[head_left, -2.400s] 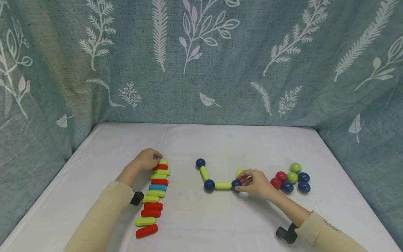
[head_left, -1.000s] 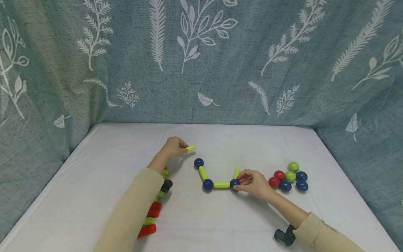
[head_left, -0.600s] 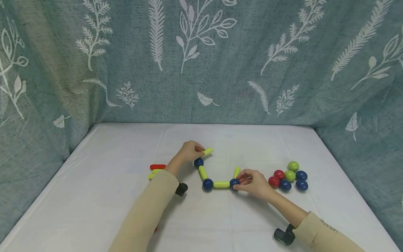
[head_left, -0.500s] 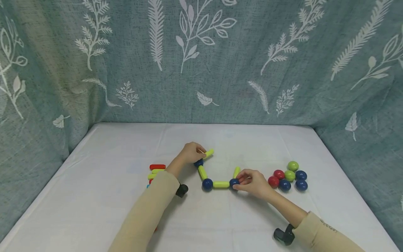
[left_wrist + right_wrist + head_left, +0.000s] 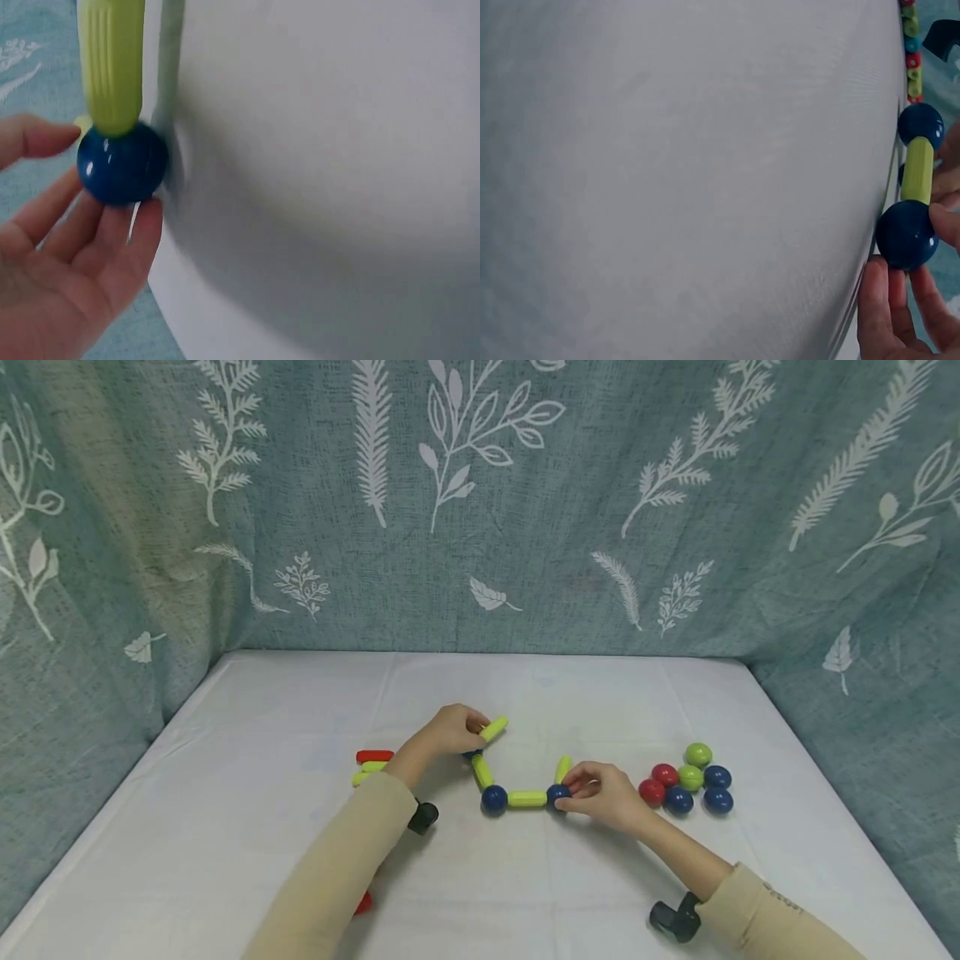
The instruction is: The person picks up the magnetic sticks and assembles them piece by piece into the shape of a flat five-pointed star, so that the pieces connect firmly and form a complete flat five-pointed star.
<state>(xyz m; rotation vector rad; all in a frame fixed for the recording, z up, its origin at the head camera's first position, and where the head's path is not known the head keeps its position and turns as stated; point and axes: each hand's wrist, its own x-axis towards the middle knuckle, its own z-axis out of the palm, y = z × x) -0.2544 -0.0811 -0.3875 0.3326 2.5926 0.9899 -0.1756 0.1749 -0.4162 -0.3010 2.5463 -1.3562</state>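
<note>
Several lime-green rods and blue balls form a U-shaped chain on the white table. My left hand (image 5: 453, 729) grips the blue ball (image 5: 120, 169) at the chain's far left, mostly hidden by the fingers in the head view. A lime rod (image 5: 495, 728) slants up and right from that hand, its near end at the ball. From there another lime rod (image 5: 482, 771) leads down to a second blue ball (image 5: 494, 800), joined by a crosswise rod (image 5: 527, 798) to a third blue ball (image 5: 906, 234). My right hand (image 5: 606, 793) pinches this third ball, from which a rod (image 5: 563, 768) points away.
Left of the chain lies a column of rods, a red rod (image 5: 374, 756) at its far end and a red rod (image 5: 363, 903) at its near end; my left sleeve (image 5: 337, 868) covers most of it. Red, blue and green balls (image 5: 698, 754) cluster to the right. A patterned curtain (image 5: 480, 510) hangs behind.
My left hand has taken a lime rod from the column's far end, carried it right to the chain's far-left ball, and now grips that ball. My right hand has stayed put.
</note>
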